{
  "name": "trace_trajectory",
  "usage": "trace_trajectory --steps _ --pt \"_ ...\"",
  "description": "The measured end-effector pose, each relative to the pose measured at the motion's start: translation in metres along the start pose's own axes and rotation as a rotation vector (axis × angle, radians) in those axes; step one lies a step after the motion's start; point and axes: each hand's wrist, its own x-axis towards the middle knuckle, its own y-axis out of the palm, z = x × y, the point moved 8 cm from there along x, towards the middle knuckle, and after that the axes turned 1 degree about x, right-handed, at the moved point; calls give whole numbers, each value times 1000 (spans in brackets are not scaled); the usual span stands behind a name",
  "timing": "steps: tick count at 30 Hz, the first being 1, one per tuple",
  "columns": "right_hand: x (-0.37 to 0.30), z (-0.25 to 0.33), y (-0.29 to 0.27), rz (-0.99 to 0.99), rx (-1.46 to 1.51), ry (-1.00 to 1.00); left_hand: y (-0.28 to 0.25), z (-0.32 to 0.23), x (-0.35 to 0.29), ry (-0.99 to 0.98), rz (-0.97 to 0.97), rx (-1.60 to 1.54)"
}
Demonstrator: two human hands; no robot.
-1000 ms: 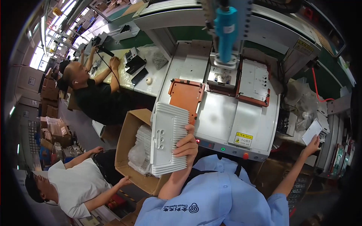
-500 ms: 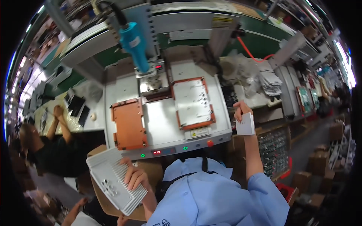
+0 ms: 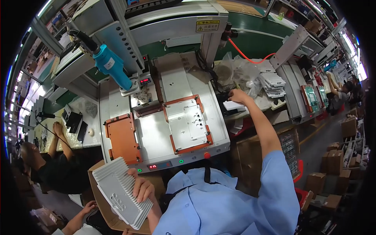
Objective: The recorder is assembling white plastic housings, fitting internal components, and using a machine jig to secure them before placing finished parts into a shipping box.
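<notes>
My left hand (image 3: pixel 143 189) grips the finned edge of a pale grey metal heat-sink housing (image 3: pixel 117 197), tilted over an open cardboard box (image 3: pixel 102 207). My right hand (image 3: pixel 239 96) is stretched out to the cluttered bench right of the machine. Its fingers are bent over a small white box (image 3: pixel 234 105), partly hiding their hold on it. Between my hands, the machine bed carries an orange-brown fixture (image 3: pixel 122 138) at left. A second orange fixture (image 3: pixel 208 138) holds a white panel (image 3: pixel 182 127) with several small holes.
A blue electric screwdriver (image 3: pixel 111 67) hangs from the machine's frame above the bed. Plastic bags and a stack of white parts (image 3: pixel 273 83) lie on the right bench, under a red hose (image 3: pixel 250 59). A co-worker (image 3: pixel 47 162) sits at the left with hands together.
My right hand has reached forward with the small white box, down to the bench beside the machine. My left hand still holds the heat-sink housing; the view has shifted to the right.
</notes>
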Motion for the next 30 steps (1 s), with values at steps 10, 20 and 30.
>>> trace_trajectory --steps 10,20,30 --pt "65 -29 32 -47 -200 203 -15 16 -12 -22 27 -10" --pt "72 -35 45 -5 -317 210 -13 16 -12 16 -30 -18" --pt "66 -23 30 -28 -271 77 -13 13 -12 5 -39 6"
